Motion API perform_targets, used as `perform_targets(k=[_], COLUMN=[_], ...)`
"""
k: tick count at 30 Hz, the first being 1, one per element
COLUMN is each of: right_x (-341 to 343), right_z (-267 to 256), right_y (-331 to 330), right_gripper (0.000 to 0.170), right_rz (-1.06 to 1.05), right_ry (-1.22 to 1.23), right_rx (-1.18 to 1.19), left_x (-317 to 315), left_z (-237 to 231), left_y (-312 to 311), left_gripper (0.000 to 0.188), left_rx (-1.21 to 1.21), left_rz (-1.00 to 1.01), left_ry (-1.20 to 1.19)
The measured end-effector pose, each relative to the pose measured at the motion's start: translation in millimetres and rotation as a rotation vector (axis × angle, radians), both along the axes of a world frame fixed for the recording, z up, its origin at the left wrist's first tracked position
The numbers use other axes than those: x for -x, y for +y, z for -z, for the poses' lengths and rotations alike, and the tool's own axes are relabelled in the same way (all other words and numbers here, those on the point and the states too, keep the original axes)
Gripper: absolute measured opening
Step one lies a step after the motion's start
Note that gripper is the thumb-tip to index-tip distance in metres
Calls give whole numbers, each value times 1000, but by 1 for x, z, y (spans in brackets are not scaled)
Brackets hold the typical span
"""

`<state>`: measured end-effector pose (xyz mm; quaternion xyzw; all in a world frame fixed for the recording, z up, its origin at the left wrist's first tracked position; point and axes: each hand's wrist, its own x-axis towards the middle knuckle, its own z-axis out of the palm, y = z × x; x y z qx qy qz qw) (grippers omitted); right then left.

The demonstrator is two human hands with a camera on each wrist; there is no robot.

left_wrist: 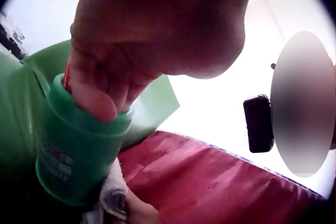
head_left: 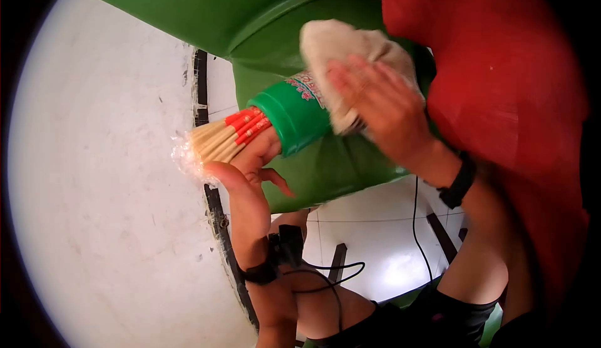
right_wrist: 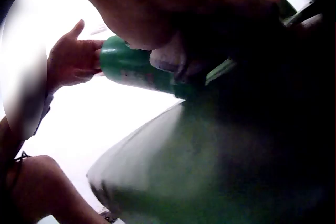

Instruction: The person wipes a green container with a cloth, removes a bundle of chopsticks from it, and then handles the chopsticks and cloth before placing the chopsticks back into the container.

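Observation:
A green plastic container with printed lettering lies tilted over a green seat. Wooden chopsticks with red paper bands stick out of its mouth, crinkled clear plastic over their far ends. My left hand holds the container at its mouth, several fingers tucked inside the rim next to the chopsticks, thumb sticking out. With my right hand I press a beige cloth against the container's other end, thumb underneath. The cloth covers that end and part of the lettering.
A white tabletop with a worn dark edge runs along the left. Red covering hangs close on the right. A black cable trails below, near dark legs on the tiled floor. The green backrest rises at the top.

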<state>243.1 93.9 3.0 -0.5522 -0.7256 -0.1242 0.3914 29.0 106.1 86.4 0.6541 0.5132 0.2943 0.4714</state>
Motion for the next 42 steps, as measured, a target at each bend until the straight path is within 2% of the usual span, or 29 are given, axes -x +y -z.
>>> perform_targets(k=[1, 4, 7, 9, 10, 13, 15, 18, 21, 23, 24, 25, 27, 28, 31, 33, 34, 36, 42], right_x=[-8, -8, 15, 41, 48, 42, 41, 35, 11, -5, -15, -26, -52, -59, -87, -84, -83, -78, -75], right_z=[6, 0, -40, -50, -44, -28, -10, 6, -14, -18, -20, -26, -41, -46, -23, -25, -26, -28, -26], right_y=[2, 11, 17, 6, 2, -8, -26, -39, -29, -12, -3, 6, 15, 18, 32, 33, 33, 32, 35], right_gripper=[44, 51, 62, 61, 51, 40, 35, 36, 36, 35, 34, 34, 32, 31, 41, 41, 41, 36, 40], right_rz=[40, -89, -444, -277, -213, -186, -210, -267, -329, -386, -370, -269, -30, 20, -53, -54, -65, -117, -190], right_ry=[-12, 319, 990, 508, 469, 149, 73, 4, 165, 818, 1186, 1575, 1620, 1678, 1968, 1978, 1984, 1989, 2021], right_rx=[33, 142, 377, 138, 52, -17, 42, 141, 173, 268, 285, 375, 454, 507, 640, 669, 704, 683, 716], left_x=[-3, -9, -13, -15, -14, -4, 3, 23, 25, 26, 24, 22, 15, 11, -2, -4, 1, 1, 12], left_z=[0, -1, -4, -8, -8, -5, -2, -2, 1, -3, -5, -7, -8, -10, -13, -16, -19, -22, -35], left_y=[0, 1, 0, 0, 0, 6, 11, 26, 21, 23, 24, 24, 22, 21, 16, 16, 19, 19, 15], left_gripper=[118, 119, 119, 119, 119, 119, 118, 112, 111, 110, 109, 109, 108, 107, 104, 102, 103, 103, 105], left_rx=[-17, -55, -46, -32, -20, 12, 32, 77, 83, 85, 83, 79, 80, 64, 52, 71, 112, 118, 165], left_rz=[-9, -16, -29, -37, -33, -40, -53, 41, -10, -3, 4, 4, 9, -12, -66, -111, -38, -87, -204], left_ry=[17, 48, 39, 25, 19, 5, -6, -47, -77, -35, -15, -6, 12, 3, -37, -74, -80, -113, -276])
